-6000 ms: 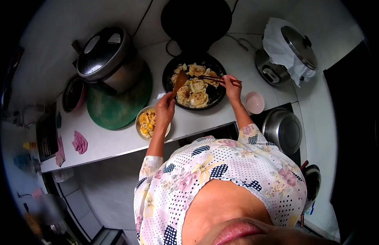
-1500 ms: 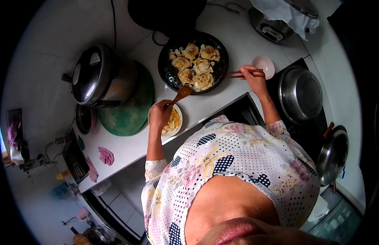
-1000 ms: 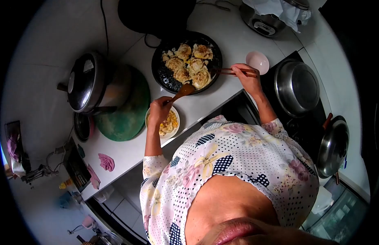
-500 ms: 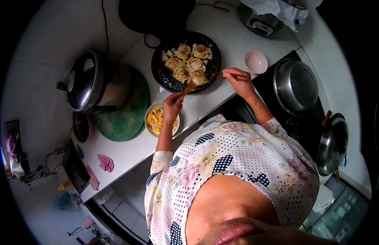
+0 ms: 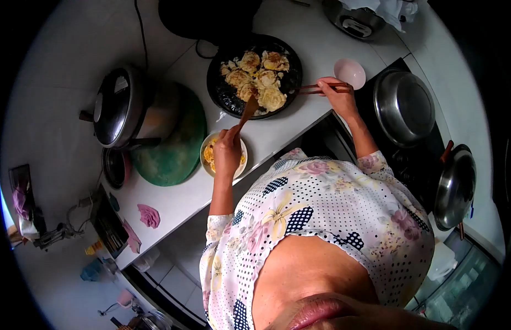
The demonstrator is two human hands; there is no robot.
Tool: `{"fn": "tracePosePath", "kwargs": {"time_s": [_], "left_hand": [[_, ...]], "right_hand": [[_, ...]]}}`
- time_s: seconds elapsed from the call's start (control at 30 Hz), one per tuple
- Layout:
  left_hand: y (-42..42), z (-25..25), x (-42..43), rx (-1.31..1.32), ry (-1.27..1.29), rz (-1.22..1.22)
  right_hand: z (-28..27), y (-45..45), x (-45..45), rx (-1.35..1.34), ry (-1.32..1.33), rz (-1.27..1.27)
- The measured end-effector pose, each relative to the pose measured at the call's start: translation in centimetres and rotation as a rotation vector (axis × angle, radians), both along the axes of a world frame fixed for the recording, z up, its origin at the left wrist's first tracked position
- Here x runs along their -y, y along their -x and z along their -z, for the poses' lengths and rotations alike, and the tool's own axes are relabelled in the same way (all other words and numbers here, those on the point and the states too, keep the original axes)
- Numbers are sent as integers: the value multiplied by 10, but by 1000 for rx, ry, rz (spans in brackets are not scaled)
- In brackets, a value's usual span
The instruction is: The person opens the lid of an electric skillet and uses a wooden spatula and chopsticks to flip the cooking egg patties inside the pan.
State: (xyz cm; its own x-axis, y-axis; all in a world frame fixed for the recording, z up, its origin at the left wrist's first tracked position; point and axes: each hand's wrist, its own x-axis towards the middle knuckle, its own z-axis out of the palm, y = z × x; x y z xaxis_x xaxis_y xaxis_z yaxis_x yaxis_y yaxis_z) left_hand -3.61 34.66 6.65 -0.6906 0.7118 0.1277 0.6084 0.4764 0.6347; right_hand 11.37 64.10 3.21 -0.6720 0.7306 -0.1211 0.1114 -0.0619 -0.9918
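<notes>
Several browned patties lie in a round black electric griddle on the counter. My left hand is closed around a wooden spatula, whose blade reaches over the griddle's near edge by the patties. Pinched in my right hand is a pair of chopsticks, tips at the griddle's right side beside the nearest patty. Under my left hand sits a white bowl with yellow egg-like pieces, partly hidden by the hand and wrist.
A large pot stands beside a green round board on the left. A pink bowl, a metal basin and a lidded pan are on the right. A pink cloth lies near the counter's front edge.
My right hand has drawn the chopsticks back to the right, away from the patties. The spatula blade has shifted left and up, off the nearest patty, which now sits slightly differently. The view has shifted slightly.
</notes>
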Motion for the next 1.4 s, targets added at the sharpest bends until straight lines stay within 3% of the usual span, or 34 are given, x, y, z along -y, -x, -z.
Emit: {"fn": "tracePosePath", "kwargs": {"time_s": [0.27,0.5,0.6,0.8,0.9,1.03,1.13,1.23,1.27,1.4], "left_hand": [[8,14,13,155,34,-112],[3,32,0,273,10,-156],[6,54,4,574,-86,-270],[7,77,27,466,-154,-366],[-3,52,32,305,-120,-365],[-13,13,-1,255,-111,-385],[-9,25,-31,282,-120,-347],[3,30,-52,60,-122,-276],[10,35,-60,-92,-84,-220],[22,33,-62,-293,324,-59]], "right_hand": [[-10,-3,-4,28,-61,36],[15,17,13,-26,72,-70],[19,28,26,-61,43,-107],[22,27,29,-144,91,-207],[21,18,14,-107,39,-193],[8,15,-29,-90,10,-126],[11,16,-47,-67,11,-74],[15,21,-40,-70,18,-112],[23,23,-40,-97,17,-108],[38,38,-24,-109,141,-152]]}}
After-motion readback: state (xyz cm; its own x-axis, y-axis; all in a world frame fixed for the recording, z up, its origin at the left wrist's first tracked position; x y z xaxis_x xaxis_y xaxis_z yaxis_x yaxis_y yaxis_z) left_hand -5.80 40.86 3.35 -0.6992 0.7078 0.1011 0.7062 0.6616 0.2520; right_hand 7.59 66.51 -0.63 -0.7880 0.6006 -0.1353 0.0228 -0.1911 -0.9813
